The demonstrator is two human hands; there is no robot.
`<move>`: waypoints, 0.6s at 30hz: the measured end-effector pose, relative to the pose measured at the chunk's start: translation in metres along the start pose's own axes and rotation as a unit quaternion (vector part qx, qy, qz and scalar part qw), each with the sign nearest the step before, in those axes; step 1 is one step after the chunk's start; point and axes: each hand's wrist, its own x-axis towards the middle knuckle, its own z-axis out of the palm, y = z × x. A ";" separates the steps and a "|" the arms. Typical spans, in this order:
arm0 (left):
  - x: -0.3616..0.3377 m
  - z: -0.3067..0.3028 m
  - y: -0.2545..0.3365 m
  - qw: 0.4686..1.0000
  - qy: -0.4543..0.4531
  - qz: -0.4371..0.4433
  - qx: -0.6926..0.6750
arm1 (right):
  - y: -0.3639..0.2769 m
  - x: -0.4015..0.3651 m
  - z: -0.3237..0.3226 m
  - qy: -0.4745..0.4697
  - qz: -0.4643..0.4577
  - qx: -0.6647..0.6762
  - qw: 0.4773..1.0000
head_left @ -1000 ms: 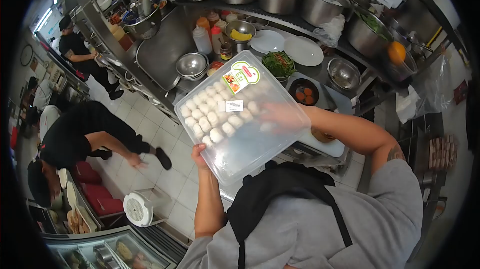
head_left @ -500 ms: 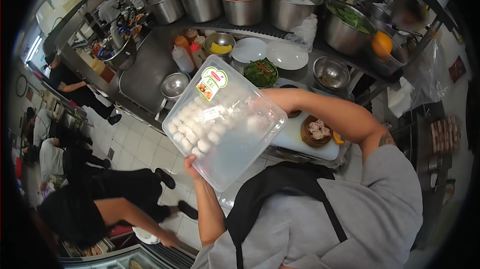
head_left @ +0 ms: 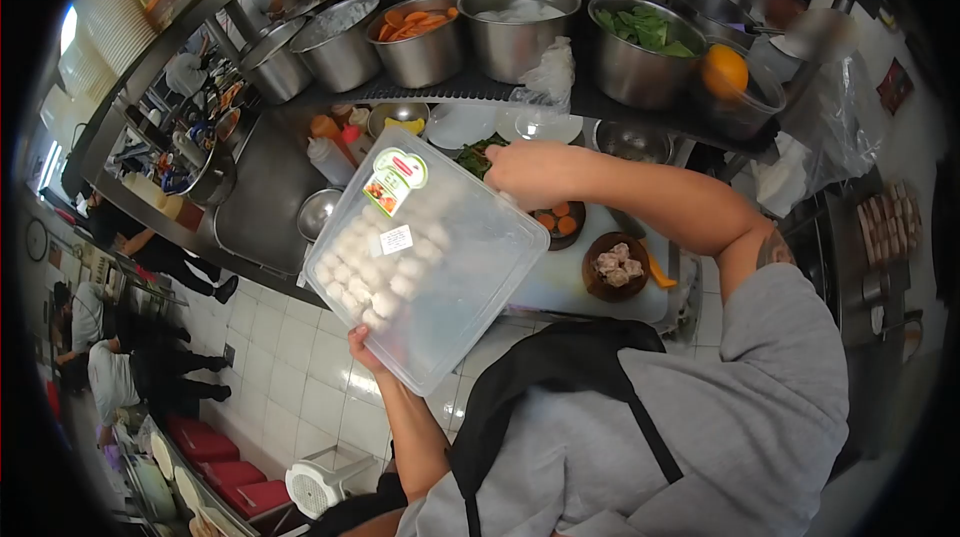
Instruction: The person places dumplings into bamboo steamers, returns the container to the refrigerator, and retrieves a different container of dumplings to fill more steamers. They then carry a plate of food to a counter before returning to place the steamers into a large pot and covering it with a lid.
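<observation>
A translucent lidded plastic container [head_left: 450, 307] is held tilted in front of me. White round pieces, perhaps dumplings [head_left: 385, 267], fill its left part, and a green-edged label [head_left: 397, 180] marks the lid. My left hand [head_left: 369, 347] grips its near left edge, mostly behind the box. With fingers curled, my right hand [head_left: 520, 172] closes at the far right edge; its fingertips are partly hidden. Leafy greens [head_left: 477, 157] show just beyond that hand. Right of the container, a round basket of dumplings [head_left: 617, 265] and a dish of orange slices [head_left: 562, 220] sit on a white board [head_left: 590, 287].
Steel pots, including one of sliced carrots [head_left: 418, 45] and one of leaves [head_left: 645, 52], line the shelf [head_left: 420, 92] above the counter. Squeeze bottles [head_left: 330, 159] stand behind the container. A white stool [head_left: 318, 485] is on the floor; co-workers [head_left: 130, 367] stand at left.
My right hand, seen through the container before, now shows at its far right edge. The container sits slightly further left in view. The nearby co-worker at lower left has mostly left view.
</observation>
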 end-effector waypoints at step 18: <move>-0.045 -0.013 0.014 0.998 -0.048 0.013 -0.036 | 0.126 0.006 0.257 0.227 0.092 0.230 0.942</move>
